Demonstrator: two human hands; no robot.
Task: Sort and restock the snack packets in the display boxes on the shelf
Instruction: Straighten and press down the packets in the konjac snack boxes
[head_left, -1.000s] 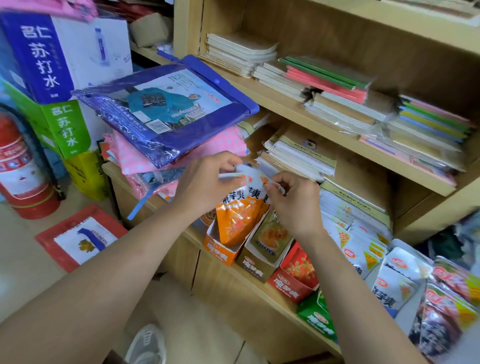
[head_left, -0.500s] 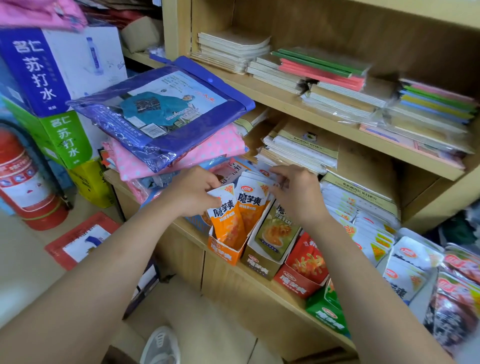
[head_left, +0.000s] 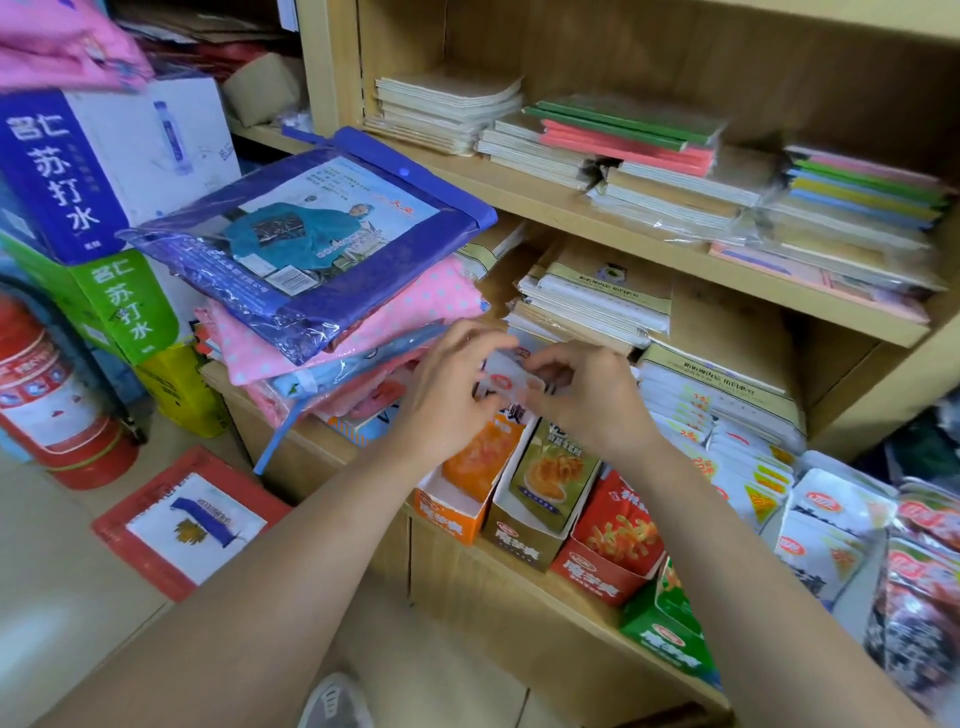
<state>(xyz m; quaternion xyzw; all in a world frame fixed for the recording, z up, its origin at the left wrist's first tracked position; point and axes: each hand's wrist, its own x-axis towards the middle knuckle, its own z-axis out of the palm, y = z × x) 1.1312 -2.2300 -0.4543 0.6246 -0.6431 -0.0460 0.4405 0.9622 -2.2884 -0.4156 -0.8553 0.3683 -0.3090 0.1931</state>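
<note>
Two curled hands, left hand (head_left: 445, 399) and right hand (head_left: 592, 400), pinch one snack packet (head_left: 504, 383).

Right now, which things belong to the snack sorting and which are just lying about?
Job: orange-and-white snack packets, pinched by left hand and right hand; orange cardboard display box; olive cardboard display box; red cardboard display box.
Lying about: blue plastic raincoat pack; red fire extinguisher; stacked paper notebooks.

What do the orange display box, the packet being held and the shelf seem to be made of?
The orange box: printed cardboard, apparently; matte faces, plain white inner walls, folded edges.
The packet: probably thin plastic film; glossy, and its white top crumples where it is pinched.
The shelf: wood or wood-look board, cannot tell which; pale grain, matte.
</note>
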